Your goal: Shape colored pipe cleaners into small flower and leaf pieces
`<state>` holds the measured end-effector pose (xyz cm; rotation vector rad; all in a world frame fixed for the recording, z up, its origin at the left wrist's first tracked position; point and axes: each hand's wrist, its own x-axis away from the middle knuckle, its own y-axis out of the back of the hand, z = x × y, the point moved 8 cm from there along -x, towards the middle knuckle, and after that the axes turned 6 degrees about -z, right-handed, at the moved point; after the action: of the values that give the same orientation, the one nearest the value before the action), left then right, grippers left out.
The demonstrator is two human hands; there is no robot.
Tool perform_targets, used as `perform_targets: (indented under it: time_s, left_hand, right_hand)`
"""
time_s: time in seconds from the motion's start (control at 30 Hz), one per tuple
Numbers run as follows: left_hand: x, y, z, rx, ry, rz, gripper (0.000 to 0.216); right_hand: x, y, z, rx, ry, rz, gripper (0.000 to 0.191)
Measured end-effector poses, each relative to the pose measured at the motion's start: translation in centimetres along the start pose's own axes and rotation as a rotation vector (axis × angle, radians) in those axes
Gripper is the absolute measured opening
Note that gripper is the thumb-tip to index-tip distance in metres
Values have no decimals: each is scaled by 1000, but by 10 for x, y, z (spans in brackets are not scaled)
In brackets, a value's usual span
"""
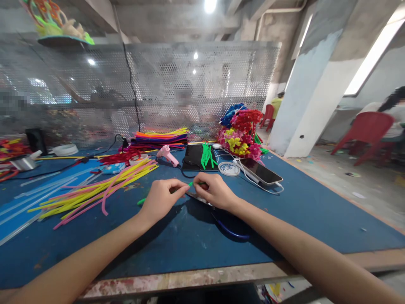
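Note:
My left hand (163, 197) is closed in a pinch on a green pipe cleaner (190, 184), of which only a short bit shows between the hands. Fingers curled, my right hand (217, 191) grips the same green piece from the other side. Another green length (141, 202) sticks out left of my left hand; whether it is the same piece I cannot tell. Under my right hand lies a metal tool with a blue handle (232, 233), partly hidden. Behind the hands, several short green pipe cleaner pieces (207, 156) rest on a black pad (192, 158).
Yellow and pink pipe cleaners (95, 190) spread over the left side. A pink glue gun (167, 155) stands behind them. To the right are a dish of white beads (229, 169), a phone (261, 171) with a white cable and bunched colourful flowers (240, 131). A perforated metal screen (158, 84) borders the back.

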<state>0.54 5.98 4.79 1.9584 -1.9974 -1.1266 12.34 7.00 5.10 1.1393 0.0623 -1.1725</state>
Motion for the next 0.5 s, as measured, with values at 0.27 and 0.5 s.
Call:
perform_targets:
  time_s: [0.27,0.5]
  left_hand:
    - [-1,-15,15,356,158,66,27]
    - [-10,-15,21,419,88,94,23]
  right_hand:
    - [4,12,6,-131,-52,-205,16]
    - [0,7,1,-552,-201,-124,17]
